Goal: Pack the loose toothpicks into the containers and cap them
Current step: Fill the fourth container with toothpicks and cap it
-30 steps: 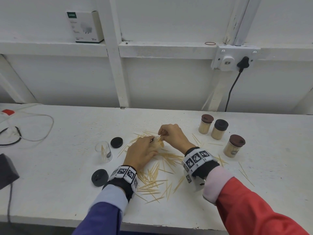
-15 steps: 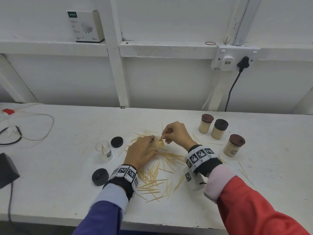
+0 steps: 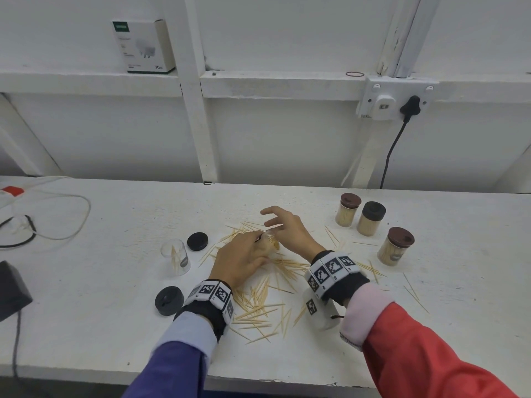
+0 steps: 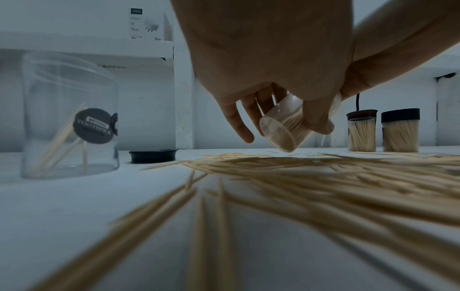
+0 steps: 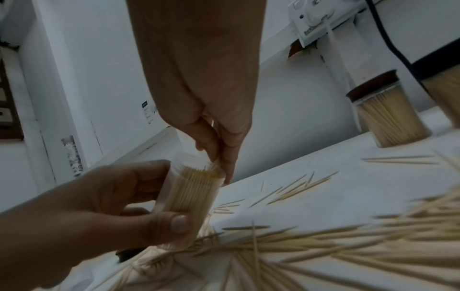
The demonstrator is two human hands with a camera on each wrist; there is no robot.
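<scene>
My left hand [image 3: 241, 259] grips a clear container [image 5: 191, 195] packed with toothpicks and holds it tilted just above the table; its base shows in the left wrist view [image 4: 281, 132]. My right hand [image 3: 287, 228] is right behind it with fingers spread, and two fingertips [image 5: 227, 169] touch the toothpick tips at the container's mouth. Loose toothpicks [image 3: 258, 303] lie scattered under and between both hands. A second open container [image 3: 175, 257] with a few toothpicks stands to the left. Two black caps [image 3: 197, 241] [image 3: 169, 300] lie near it.
Three capped, full containers [image 3: 348, 209] [image 3: 371, 218] [image 3: 395, 246] stand at the right. A black box [image 3: 11, 288] and cables [image 3: 57, 225] occupy the far left. A wall socket [image 3: 385, 101] with a black plug sits behind. The table's front edge [image 3: 258, 379] is close below my wrists.
My right hand has gone from pinching at the container's mouth to spread fingers, shifting slightly right. My left hand keeps the container where it was.
</scene>
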